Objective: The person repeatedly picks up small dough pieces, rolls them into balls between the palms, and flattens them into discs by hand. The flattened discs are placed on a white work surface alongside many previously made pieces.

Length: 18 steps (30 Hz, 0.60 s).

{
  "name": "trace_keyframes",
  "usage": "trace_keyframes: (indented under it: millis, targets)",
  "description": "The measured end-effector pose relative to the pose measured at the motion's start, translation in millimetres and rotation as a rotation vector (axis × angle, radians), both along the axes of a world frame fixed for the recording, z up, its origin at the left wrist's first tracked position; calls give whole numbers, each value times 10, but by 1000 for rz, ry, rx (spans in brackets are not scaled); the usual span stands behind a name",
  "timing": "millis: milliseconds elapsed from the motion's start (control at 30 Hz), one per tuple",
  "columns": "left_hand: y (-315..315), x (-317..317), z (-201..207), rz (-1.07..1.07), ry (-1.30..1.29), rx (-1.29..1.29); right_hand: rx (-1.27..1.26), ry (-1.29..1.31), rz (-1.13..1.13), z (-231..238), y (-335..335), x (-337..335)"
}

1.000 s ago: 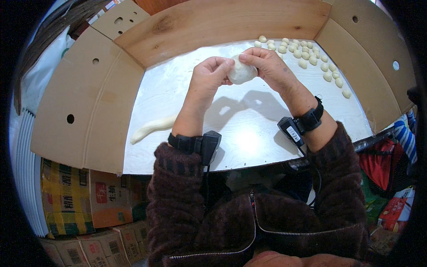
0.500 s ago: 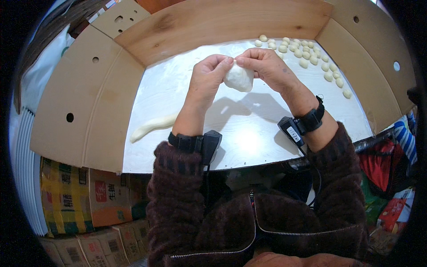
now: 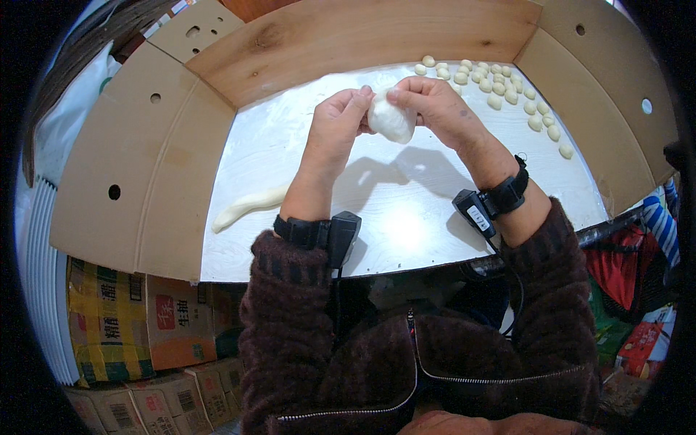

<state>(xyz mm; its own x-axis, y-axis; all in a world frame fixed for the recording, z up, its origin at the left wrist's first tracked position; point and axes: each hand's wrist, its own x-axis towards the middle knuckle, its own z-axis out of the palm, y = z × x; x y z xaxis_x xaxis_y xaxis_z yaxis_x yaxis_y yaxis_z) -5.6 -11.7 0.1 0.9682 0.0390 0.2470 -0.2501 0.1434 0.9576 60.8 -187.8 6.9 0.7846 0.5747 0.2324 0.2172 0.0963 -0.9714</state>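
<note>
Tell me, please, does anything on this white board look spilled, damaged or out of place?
Nothing stands out. Both hands, left and right, hold a dough lump above the board; a dough rope lies left, small balls sit far right.

A lump of dough [image 3: 391,119] is held above the middle of the work table [image 3: 406,217], between the left hand [image 3: 335,123] on its left and the right hand [image 3: 435,105] on its right. A roll of dough [image 3: 250,206] is laid on the table to the left, nearer the front edge. Small dough pieces [image 3: 500,90] are spread over the far right corner. The table is enclosed left, behind and right by board walls [image 3: 123,174]. Cartons [image 3: 138,319] are stacked below, at the front left
</note>
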Motion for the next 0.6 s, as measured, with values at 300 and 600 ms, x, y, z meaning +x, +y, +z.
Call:
trace_keyframes:
  millis: [300,600]
  targets:
    - [29,11,-11,32,-114,157,28,4,-8,18,-18,6]
    - [37,-3,-9,-21,11,6,-16,-73,20,25,-17,-13]
